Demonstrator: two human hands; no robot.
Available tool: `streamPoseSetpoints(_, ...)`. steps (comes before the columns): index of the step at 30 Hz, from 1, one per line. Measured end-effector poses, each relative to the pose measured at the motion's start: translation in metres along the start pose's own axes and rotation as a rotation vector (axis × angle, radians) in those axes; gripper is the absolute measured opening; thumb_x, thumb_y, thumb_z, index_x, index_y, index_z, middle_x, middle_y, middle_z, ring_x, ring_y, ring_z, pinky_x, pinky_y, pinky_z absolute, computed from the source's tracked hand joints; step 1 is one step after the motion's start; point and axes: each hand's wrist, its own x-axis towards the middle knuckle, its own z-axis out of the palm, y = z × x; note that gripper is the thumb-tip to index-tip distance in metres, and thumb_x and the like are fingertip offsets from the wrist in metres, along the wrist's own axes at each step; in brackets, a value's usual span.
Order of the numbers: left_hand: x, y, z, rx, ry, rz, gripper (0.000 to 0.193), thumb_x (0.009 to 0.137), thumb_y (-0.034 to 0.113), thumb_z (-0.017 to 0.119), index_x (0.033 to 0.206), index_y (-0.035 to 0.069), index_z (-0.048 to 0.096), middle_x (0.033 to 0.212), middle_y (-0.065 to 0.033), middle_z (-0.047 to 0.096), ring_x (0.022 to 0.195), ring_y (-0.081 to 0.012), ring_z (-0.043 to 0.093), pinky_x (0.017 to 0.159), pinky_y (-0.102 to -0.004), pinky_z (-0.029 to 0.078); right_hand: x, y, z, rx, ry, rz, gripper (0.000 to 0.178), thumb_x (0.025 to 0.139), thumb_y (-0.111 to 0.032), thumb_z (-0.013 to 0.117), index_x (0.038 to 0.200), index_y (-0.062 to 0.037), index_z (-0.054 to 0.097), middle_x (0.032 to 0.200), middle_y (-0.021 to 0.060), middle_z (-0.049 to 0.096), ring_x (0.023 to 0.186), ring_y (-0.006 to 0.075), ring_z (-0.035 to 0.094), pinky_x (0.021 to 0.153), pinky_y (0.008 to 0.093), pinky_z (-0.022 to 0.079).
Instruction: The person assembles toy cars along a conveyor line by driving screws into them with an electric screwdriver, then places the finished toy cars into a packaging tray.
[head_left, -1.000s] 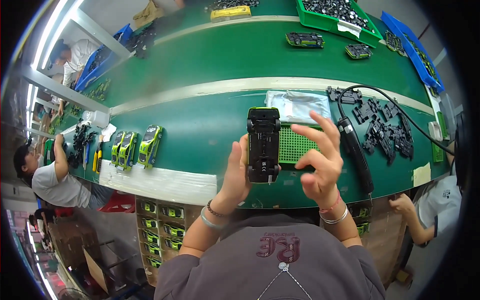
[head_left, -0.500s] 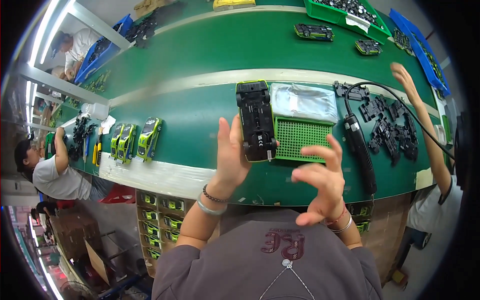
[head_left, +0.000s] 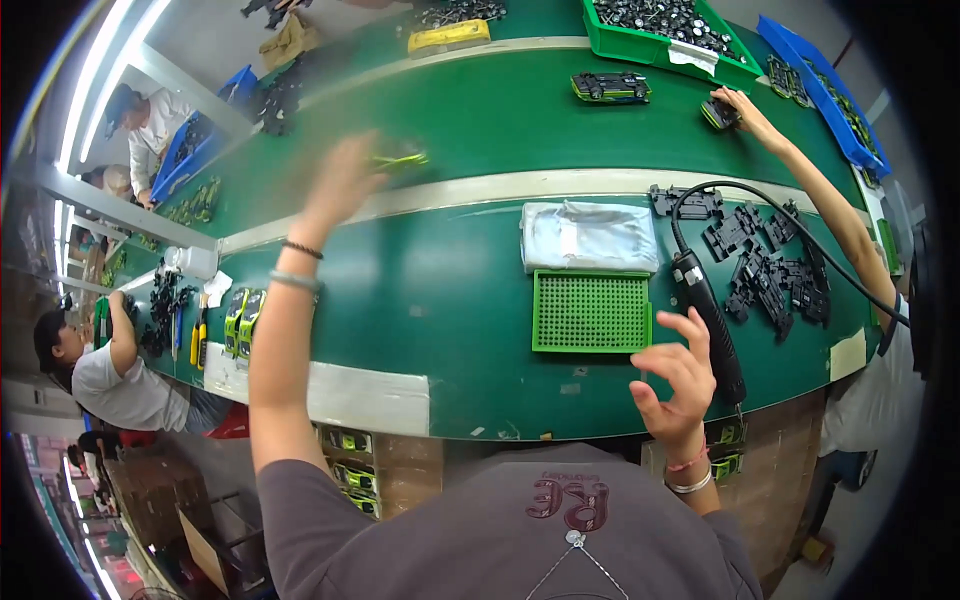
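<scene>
My left hand [head_left: 345, 180] is stretched out over the far strip of the green bench, smeared by motion. Right beside its fingers is a blurred yellow-green toy car [head_left: 400, 160]; whether the fingers still grip it cannot be made out. My right hand [head_left: 680, 380] hovers with fingers apart and nothing in them, at the near right corner of a green perforated basket [head_left: 592, 312]. Just right of that hand lies a black corded electric screwdriver [head_left: 712, 325]. Behind the basket is a pale blue wrapped pack [head_left: 588, 237].
Black chassis parts [head_left: 765, 270] lie in a pile at right. A co-worker's hand [head_left: 745, 108] holds another toy car [head_left: 718, 113]. An upturned car [head_left: 610, 87] sits near a green bin [head_left: 665, 48] of small wheels. Green toy cars [head_left: 240, 320] stand at left beside yellow-handled tools [head_left: 199, 340].
My left hand has swung far forward and left with the toy car from above the basket. My right hand has shifted slightly right and nearer. The co-worker's hand has reached a car.
</scene>
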Motion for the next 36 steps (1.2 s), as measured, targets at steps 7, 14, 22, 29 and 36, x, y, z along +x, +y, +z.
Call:
streamPoseSetpoints(7, 0.049, -0.022, 0.019, -0.125, -0.343, -0.119, 0.052, 0.074, 0.025, 0.069, 0.120, 0.008, 0.050, 0.117, -0.0126, 0.054, 0.109, -0.0289, 0.051, 0.093, -0.0367, 0.041, -0.050, 0.007, 0.001, -0.065, 0.144, 0.250, 0.016, 0.079, -0.021, 0.062, 0.078, -0.0049, 0.061, 0.082, 0.0077, 0.062, 0.104, 0.0338, 0.053, 0.098, 0.0503, 0.032)
streamPoseSetpoints(14, 0.138, 0.062, 0.049, -0.351, 0.031, 0.252, 0.038, 0.081, 0.030, 0.063, 0.110, 0.006, 0.058, 0.110, -0.0145, 0.058, 0.105, -0.0292, 0.054, 0.091, -0.0355, 0.043, -0.063, 0.011, 0.010, -0.146, 0.247, 0.280, 0.015, 0.081, -0.018, 0.059, 0.078, -0.0042, 0.059, 0.090, 0.0085, 0.061, 0.106, 0.0353, 0.050, 0.097, 0.0500, 0.033)
streamPoseSetpoints(22, 0.159, 0.104, 0.090, -0.002, -0.221, 0.016, 0.040, 0.081, 0.040, 0.060, 0.112, 0.014, 0.058, 0.107, -0.0130, 0.057, 0.102, -0.0303, 0.055, 0.086, -0.0427, 0.045, -0.067, 0.010, 0.013, -0.131, 0.251, 0.325, 0.011, 0.080, -0.014, 0.059, 0.078, -0.0034, 0.059, 0.089, 0.0091, 0.060, 0.107, 0.0355, 0.050, 0.094, 0.0460, 0.037)
streamPoseSetpoints(29, 0.091, -0.003, 0.051, -0.100, -0.390, -0.012, 0.045, 0.069, 0.004, 0.066, 0.111, 0.012, 0.050, 0.104, -0.0144, 0.061, 0.098, -0.0342, 0.056, 0.083, -0.0409, 0.046, -0.065, 0.011, 0.013, -0.117, 0.257, 0.328, 0.010, 0.080, -0.013, 0.058, 0.077, -0.0030, 0.059, 0.088, 0.0091, 0.061, 0.106, 0.0347, 0.050, 0.094, 0.0456, 0.037)
streamPoseSetpoints(36, 0.012, -0.087, -0.035, 0.170, -0.378, -0.282, 0.057, 0.060, -0.006, 0.069, 0.110, 0.010, 0.048, 0.102, -0.0151, 0.061, 0.101, -0.0345, 0.055, 0.086, -0.0397, 0.045, -0.067, 0.013, 0.010, -0.075, 0.249, 0.284, 0.012, 0.081, -0.012, 0.057, 0.076, -0.0020, 0.058, 0.087, 0.0099, 0.059, 0.106, 0.0349, 0.049, 0.088, 0.0415, 0.040)
